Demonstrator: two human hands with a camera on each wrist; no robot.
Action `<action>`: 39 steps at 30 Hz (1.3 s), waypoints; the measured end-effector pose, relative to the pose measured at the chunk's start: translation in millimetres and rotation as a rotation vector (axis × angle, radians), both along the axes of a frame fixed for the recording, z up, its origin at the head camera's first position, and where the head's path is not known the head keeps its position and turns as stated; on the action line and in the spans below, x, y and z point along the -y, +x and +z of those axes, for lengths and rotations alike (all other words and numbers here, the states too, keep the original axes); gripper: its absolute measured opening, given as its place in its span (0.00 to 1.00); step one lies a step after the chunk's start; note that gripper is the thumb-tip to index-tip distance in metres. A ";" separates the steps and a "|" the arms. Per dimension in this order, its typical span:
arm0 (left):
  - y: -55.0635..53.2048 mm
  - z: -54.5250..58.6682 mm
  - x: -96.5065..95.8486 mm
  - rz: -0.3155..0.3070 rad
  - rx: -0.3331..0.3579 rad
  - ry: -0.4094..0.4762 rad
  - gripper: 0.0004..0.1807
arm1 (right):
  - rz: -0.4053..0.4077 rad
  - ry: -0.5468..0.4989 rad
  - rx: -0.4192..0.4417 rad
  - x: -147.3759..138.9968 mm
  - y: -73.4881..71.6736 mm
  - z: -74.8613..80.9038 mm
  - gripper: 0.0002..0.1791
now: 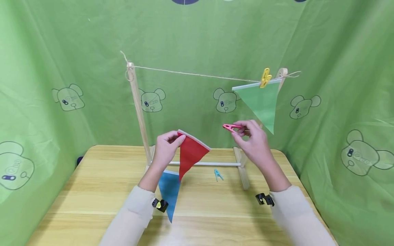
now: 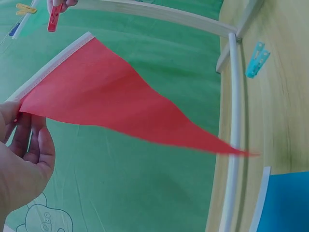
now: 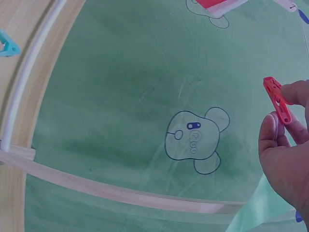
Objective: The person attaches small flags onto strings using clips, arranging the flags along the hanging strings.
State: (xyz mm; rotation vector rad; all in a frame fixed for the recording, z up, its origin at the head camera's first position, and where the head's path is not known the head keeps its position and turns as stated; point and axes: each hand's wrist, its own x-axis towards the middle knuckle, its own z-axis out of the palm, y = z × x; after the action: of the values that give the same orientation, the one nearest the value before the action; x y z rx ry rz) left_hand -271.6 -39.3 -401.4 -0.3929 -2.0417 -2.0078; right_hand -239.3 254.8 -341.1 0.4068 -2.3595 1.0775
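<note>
My left hand (image 1: 166, 148) pinches a red triangular pennant (image 1: 192, 150) by one end of its white top band, and its tip hangs down. My right hand (image 1: 253, 140) holds a red clothespin (image 1: 231, 127) between thumb and fingers, its nose pointing left toward the red pennant. Both hands are in the air below the string (image 1: 191, 73). A green pennant (image 1: 263, 99) hangs at the string's right end, fastened by a yellow clothespin (image 1: 265, 78). Under my left hand, a blue pennant (image 1: 170, 189) lies on the table, partly hidden by the red one.
The string runs between two wooden posts, left (image 1: 138, 109) and right, joined low by a white rod (image 1: 215, 164). A blue clothespin (image 1: 218, 175) lies on the wooden table (image 1: 200, 208) in front of the rod. Green printed cloth (image 1: 191, 30) surrounds the table.
</note>
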 end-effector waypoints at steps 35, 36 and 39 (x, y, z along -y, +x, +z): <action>-16.5 37.1 -16.2 -0.002 0.028 0.129 0.08 | 0.045 0.029 -0.181 10.8 -8.9 61.0 0.19; -17.0 38.3 -16.7 0.001 0.027 0.135 0.08 | 0.045 0.032 -0.186 11.2 -9.2 63.0 0.18; -18.3 42.0 -17.8 0.004 0.026 0.142 0.08 | 0.048 0.039 -0.200 12.5 -10.2 69.5 0.19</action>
State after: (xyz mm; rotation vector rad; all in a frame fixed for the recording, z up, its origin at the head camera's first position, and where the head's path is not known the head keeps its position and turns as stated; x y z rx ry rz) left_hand -289.9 -21.5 -359.4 -0.3346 -1.8983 -2.1497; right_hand -249.5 242.3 -271.6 0.5611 -2.2067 0.9663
